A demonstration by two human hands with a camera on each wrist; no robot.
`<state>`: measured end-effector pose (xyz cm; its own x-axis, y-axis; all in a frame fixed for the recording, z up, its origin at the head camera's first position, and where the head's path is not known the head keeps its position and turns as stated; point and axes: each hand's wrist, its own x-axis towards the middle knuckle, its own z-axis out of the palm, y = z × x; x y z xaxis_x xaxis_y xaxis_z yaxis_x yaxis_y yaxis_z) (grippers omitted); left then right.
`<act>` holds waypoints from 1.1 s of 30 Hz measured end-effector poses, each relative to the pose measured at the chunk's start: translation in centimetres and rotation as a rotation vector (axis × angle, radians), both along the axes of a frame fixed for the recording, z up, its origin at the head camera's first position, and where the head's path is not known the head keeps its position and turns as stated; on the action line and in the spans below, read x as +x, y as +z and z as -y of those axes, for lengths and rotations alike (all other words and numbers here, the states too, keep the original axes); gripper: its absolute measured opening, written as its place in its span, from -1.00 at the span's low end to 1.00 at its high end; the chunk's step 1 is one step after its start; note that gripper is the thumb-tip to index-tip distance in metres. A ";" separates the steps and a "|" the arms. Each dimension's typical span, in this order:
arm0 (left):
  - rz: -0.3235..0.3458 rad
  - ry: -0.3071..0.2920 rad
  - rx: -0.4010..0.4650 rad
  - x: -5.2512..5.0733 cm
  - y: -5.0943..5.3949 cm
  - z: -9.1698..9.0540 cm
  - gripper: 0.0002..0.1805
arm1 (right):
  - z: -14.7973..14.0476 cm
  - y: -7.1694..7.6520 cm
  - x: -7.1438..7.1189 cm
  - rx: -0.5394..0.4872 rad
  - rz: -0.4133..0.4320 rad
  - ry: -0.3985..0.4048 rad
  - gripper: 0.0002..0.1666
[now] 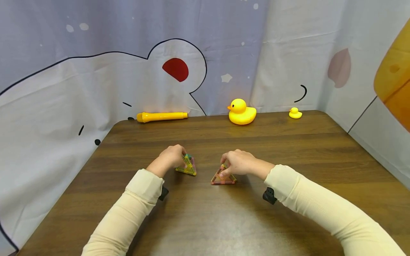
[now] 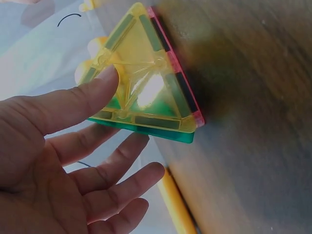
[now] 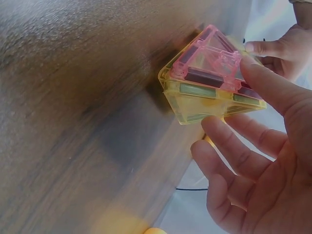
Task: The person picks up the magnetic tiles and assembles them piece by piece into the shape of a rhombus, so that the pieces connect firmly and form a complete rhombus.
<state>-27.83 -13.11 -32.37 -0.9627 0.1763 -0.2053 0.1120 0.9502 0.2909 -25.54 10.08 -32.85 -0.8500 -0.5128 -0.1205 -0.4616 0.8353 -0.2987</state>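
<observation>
In the head view my left hand [image 1: 169,157] pinches a small pyramid of see-through magnetic tiles [image 1: 189,170], left of the table's middle. The left wrist view shows its yellow triangle tile [image 2: 139,46] facing the thumb, with a green tile [image 2: 168,135] and a pink tile [image 2: 187,92] joined at its edges. To the right, my right hand [image 1: 241,163] holds a second tile pyramid [image 1: 223,182] between thumb and fingers. A pink triangle [image 3: 204,56] faces the thumb there, and yellow tiles [image 3: 190,108] form other sides. A gap separates the two pyramids.
Along the back edge of the brown wooden table [image 1: 205,220] lie a yellow toy microphone [image 1: 162,116], a large yellow rubber duck [image 1: 242,114] and a small one [image 1: 295,113]. A printed cloth [image 1: 102,85] hangs directly behind them.
</observation>
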 end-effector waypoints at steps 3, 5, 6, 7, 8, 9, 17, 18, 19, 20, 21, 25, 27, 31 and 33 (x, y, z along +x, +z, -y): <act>0.003 -0.004 0.000 0.0 -0.2 -0.1 -0.46 | -0.1 0.1 0.0 -0.005 0.009 0.000 -0.51; 0.000 -0.005 0.002 0.0 -0.3 -0.3 -0.44 | -0.2 0.2 0.0 -0.004 0.011 -0.006 -0.51; -0.001 -0.006 0.004 0.0 -0.3 -0.3 -0.43 | -0.3 0.2 0.0 -0.006 0.012 -0.008 -0.51; -0.003 -0.007 0.005 0.0 -0.4 -0.4 -0.42 | -0.4 0.3 -0.1 -0.004 0.012 -0.012 -0.51; -0.006 -0.011 0.004 0.0 -0.4 -0.5 -0.42 | -0.5 0.3 -0.1 -0.003 0.011 -0.016 -0.51; -0.008 -0.013 0.005 0.0 -0.5 -0.6 -0.42 | -0.5 0.3 -0.1 -0.002 0.013 -0.019 -0.51; -0.021 -0.051 0.003 0.4 -0.6 -1.9 -0.42 | -1.0 0.4 -0.2 -0.001 0.015 -0.047 -0.45; -0.026 -0.060 0.001 0.4 -0.7 -2.0 -0.42 | -1.0 0.3 -0.2 0.003 0.012 -0.049 -0.43; -0.033 -0.068 -0.001 0.4 -0.7 -2.2 -0.42 | -1.1 0.3 -0.2 0.005 0.011 -0.051 -0.42; -0.040 -0.076 -0.005 0.5 -0.7 -2.4 -0.42 | -1.1 0.3 -0.2 0.007 0.010 -0.053 -0.42; -0.043 -0.081 -0.005 0.5 -0.7 -2.6 -0.42 | -1.2 0.3 -0.2 0.012 0.007 -0.055 -0.42; -0.049 -0.103 -0.006 0.8 -0.7 -3.3 -0.42 | -1.3 0.3 -0.2 0.026 -0.001 -0.062 -0.48; -0.051 -0.115 -0.005 0.9 -0.7 -3.5 -0.43 | -1.4 0.3 -0.2 0.030 -0.007 -0.065 -0.52; -0.052 -0.128 -0.002 1.1 -0.7 -4.1 -0.43 | -1.5 0.3 -0.4 0.033 -0.012 -0.072 -0.58; -0.045 -0.131 0.001 1.2 -0.7 -4.3 -0.44 | -1.6 0.3 -0.5 0.034 -0.008 -0.070 -0.58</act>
<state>-26.61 -8.79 -33.07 -0.9398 0.3010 -0.1618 0.2479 0.9264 0.2833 -26.05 11.66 -32.55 -0.8848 -0.4476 -0.1297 -0.4036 0.8752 -0.2666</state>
